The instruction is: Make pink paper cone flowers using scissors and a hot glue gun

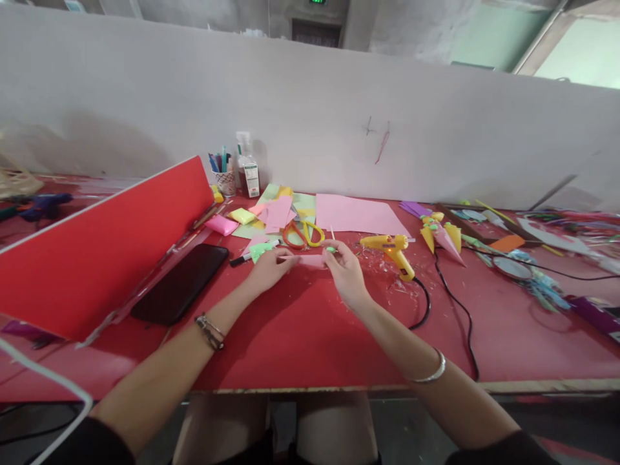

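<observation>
My left hand (268,268) and my right hand (345,271) pinch the two ends of a small pink paper piece (310,260) just above the red table (310,329). Both hands are closed on it, fingers pressed together. A thin stick (332,232) pokes up by my right fingertips, with a bit of green there. Orange-and-yellow scissors (303,234) lie just beyond the paper. A yellow glue gun (393,252) rests to the right of my right hand, its black cord trailing toward the table's front edge.
A red divider panel (106,245) slants at left with a black phone (181,282) beside it. Pink sheet (356,214), coloured paper scraps, a marker, a pen cup (223,174) and a bottle (250,169) sit behind. Yellow paper cones (440,236) and craft clutter fill the right.
</observation>
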Available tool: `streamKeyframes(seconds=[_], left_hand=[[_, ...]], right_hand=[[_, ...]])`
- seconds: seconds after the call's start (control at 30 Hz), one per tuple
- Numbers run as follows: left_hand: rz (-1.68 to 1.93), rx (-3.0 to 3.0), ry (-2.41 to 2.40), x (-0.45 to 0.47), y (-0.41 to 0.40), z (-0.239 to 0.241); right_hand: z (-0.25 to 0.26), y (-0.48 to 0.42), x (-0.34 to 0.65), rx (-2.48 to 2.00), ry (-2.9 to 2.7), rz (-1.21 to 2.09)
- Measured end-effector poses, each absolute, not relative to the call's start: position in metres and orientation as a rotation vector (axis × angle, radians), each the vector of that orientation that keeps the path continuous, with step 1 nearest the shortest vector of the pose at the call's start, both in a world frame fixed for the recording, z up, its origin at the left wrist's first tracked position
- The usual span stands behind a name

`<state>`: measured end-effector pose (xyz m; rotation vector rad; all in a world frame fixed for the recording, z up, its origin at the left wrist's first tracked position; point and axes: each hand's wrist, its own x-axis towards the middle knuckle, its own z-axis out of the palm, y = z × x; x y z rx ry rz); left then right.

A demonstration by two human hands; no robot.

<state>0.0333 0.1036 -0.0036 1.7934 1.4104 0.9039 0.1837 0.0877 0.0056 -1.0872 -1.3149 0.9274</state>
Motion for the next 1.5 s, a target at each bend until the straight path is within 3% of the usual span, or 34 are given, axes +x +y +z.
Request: streamKeyframes(seconds=[0.2, 0.4, 0.6, 0.9, 1.1, 1.5], left_hand=[[1.193, 1.398, 1.313, 0.032, 0.104, 0.003], [1.19, 1.345, 1.176, 0.028, 0.106, 0.0], [1.059, 1.496, 1.087, 0.027, 0.102, 0.003], [0.8, 2.177, 1.179, 0.031, 0.1, -0.005], [0.884, 2.189, 1.122, 0.031, 0.097, -0.005], [0.979, 2.235, 1.432, 0.031, 0.097, 0.001]], right_hand=[[0.004, 0.09, 0.187, -1.125, -1.249, 0.781], [0.003, 0.09, 0.187, -1.135, -1.276, 0.797], [0.006, 0.089, 0.185, -1.081, -1.327, 0.815], [0.001, 0.085, 0.182, -0.949, -1.539, 0.815], [0.001, 0.08, 0.181, -0.807, -1.731, 0.834], [0.0, 0.089, 0.183, -0.813, -1.342, 1.066]])
